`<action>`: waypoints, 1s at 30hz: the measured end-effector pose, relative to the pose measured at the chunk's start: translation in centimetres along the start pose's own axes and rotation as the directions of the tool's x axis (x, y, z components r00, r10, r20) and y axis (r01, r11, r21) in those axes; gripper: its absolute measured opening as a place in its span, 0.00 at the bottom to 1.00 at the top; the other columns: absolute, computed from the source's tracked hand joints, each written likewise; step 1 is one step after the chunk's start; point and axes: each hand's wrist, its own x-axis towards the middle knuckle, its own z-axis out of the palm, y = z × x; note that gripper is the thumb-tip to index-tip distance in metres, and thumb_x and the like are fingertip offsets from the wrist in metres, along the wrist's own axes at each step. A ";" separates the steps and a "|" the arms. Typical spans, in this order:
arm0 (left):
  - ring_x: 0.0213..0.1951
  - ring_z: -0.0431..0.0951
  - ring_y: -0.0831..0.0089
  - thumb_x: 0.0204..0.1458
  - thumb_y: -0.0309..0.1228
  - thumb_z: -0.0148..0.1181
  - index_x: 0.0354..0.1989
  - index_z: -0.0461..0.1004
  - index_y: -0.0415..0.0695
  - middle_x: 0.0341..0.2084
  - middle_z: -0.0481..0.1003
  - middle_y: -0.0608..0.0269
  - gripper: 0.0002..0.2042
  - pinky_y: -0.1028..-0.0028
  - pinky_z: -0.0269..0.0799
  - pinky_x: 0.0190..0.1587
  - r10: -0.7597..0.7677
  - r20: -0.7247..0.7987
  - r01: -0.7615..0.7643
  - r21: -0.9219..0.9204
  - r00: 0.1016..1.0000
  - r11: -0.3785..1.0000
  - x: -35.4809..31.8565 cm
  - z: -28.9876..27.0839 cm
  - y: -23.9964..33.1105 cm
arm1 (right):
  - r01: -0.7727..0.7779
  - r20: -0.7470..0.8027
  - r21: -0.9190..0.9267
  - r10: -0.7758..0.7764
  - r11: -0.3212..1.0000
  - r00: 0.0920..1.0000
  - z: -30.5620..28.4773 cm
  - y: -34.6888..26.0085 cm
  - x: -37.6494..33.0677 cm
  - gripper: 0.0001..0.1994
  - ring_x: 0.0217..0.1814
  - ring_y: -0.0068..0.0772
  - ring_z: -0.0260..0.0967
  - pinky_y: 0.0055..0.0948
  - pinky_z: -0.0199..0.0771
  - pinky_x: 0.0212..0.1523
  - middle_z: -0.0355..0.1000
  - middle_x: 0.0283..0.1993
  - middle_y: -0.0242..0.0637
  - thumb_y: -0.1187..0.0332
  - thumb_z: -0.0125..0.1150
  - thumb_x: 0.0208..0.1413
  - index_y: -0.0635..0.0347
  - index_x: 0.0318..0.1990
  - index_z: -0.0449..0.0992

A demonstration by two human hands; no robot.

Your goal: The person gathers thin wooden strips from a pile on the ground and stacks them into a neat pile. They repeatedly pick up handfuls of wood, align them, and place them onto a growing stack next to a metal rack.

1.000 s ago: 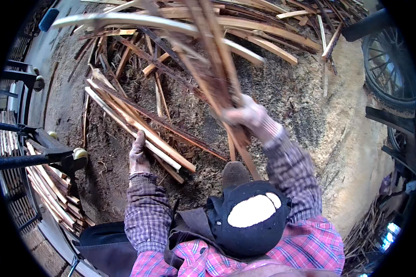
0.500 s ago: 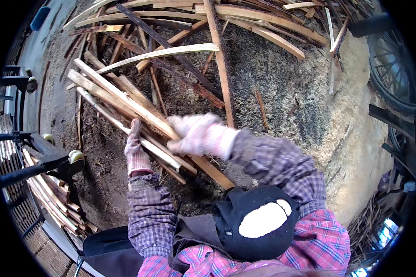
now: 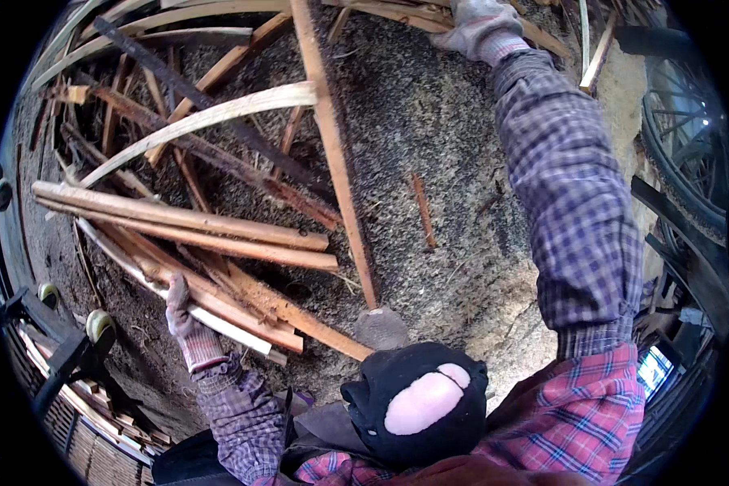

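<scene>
My left hand (image 3: 183, 314), in a grey glove, grips the near end of a bundle of long wooden slats (image 3: 219, 236) lying across the sawdust at the left. My right hand (image 3: 479, 27), also gloved, is stretched far forward to the top edge, resting on pale slats (image 3: 381, 10) in the far pile. Its fingertips are cut off by the rim, so its grip does not show. One long slat (image 3: 336, 162) runs from the far pile down toward my foot (image 3: 381, 328).
Sawdust ground (image 3: 454, 170) fills the middle. A curved pale strip (image 3: 211, 117) and dark broken strips lie at upper left. A metal frame with rollers (image 3: 97, 326) and stacked slats (image 3: 81, 417) stand at lower left. A spoked wheel (image 3: 688, 146) is at right.
My right hand carried a handful of slats down to the left bundle, let them go there, and has now reached up to the far pile. The left hand stayed on the bundle.
</scene>
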 end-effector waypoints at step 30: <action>0.49 0.71 0.68 0.55 0.29 0.47 0.49 0.67 0.32 0.47 0.70 0.50 0.16 0.71 0.63 0.56 0.001 0.127 0.015 -0.128 0.992 0.992 1.0 -0.9 -1.6 | -0.217 0.315 0.182 0.152 0.959 0.937 2.7 -0.7 -3.5 0.48 0.52 0.40 0.65 0.34 0.66 0.54 0.66 0.51 0.44 0.51 0.69 0.25 0.49 0.61 0.54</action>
